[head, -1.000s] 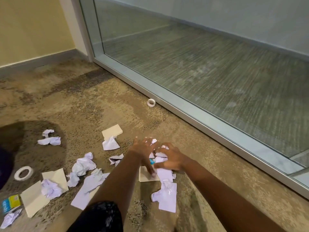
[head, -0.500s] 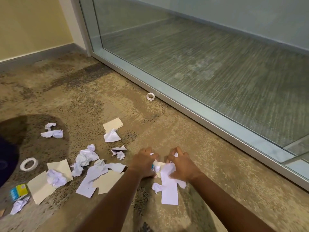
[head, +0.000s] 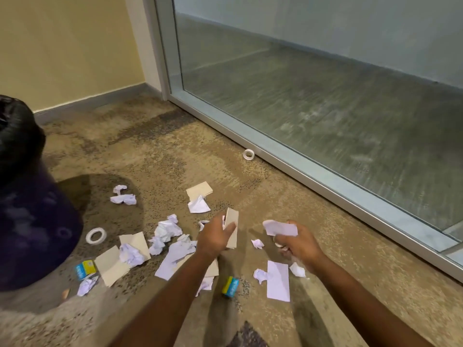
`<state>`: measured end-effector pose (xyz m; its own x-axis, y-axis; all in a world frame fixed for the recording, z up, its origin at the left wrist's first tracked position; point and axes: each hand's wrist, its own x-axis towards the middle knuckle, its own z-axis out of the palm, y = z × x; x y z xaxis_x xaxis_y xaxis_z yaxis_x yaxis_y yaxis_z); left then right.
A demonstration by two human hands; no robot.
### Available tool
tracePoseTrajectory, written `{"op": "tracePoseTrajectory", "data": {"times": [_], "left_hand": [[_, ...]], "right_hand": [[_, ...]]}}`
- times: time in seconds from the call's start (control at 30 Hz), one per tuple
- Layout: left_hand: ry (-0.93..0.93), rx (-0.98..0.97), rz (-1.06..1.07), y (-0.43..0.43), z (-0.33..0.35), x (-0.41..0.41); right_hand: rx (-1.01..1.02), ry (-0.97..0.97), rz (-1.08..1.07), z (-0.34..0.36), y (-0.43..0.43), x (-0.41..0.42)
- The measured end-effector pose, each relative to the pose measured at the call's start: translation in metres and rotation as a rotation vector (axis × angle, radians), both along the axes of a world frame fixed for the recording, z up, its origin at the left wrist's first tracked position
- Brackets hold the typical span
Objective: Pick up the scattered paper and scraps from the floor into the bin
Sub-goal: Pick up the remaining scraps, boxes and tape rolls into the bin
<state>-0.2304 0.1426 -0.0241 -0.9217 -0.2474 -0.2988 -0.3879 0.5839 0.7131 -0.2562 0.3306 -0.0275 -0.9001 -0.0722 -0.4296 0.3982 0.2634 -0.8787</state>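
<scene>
My left hand point(head: 216, 236) is raised above the carpet and grips a tan card piece point(head: 231, 227) held on edge. My right hand point(head: 299, 242) is also lifted and holds white paper scraps point(head: 280, 227). Below them lie a flat white sheet point(head: 278, 280), small crumpled balls point(head: 260, 275), and a blue-and-yellow small box point(head: 230, 286). More crumpled white paper point(head: 167, 229) and tan card pieces point(head: 110, 265) are scattered to the left. The dark bin point(head: 32, 221), lined with a black bag, stands at the far left.
A glass wall with a metal sill point(head: 325, 176) runs along the right. A tape roll point(head: 248, 154) rests against the sill and another tape roll point(head: 96, 235) lies near the bin. A second small blue box point(head: 85, 269) sits by the bin's base.
Both hands have risen from the pile, the left now holding a card piece and the right holding white scraps. The view has swung left, bringing the bin into sight. A small blue box is uncovered.
</scene>
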Motion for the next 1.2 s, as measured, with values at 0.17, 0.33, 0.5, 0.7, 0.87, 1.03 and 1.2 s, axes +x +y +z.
{"op": "tracePoseTrajectory", "data": {"times": [0.17, 0.33, 0.5, 0.7, 0.87, 1.03, 1.2], "left_hand": [[0.182, 0.202, 0.199, -0.044, 0.052, 0.019], [0.488, 0.053, 0.321, -0.107, 0.148, 0.036], [0.665, -0.218, 0.551, -0.182, 0.231, 0.067], [0.513, -0.084, 0.895, -0.267, 0.236, 0.108], [0.286, 0.165, 0.999, -0.322, 0.187, 0.115], [0.246, 0.209, 1.142, -0.293, 0.201, 0.121], [0.531, -0.040, 1.087, -0.250, 0.209, 0.112]], "right_hand": [[-0.406, -0.163, -0.103, 0.055, -0.072, 0.004], [-0.624, -0.203, 0.088, 0.128, -0.169, 0.010], [-0.726, -0.108, 0.340, 0.206, -0.278, 0.021], [-0.635, -0.073, 0.458, 0.247, -0.377, 0.062], [-0.506, -0.109, 0.515, 0.231, -0.415, 0.085], [-0.250, -0.049, 0.640, 0.236, -0.428, 0.089], [-0.439, -0.017, 0.601, 0.240, -0.403, 0.078]]}}
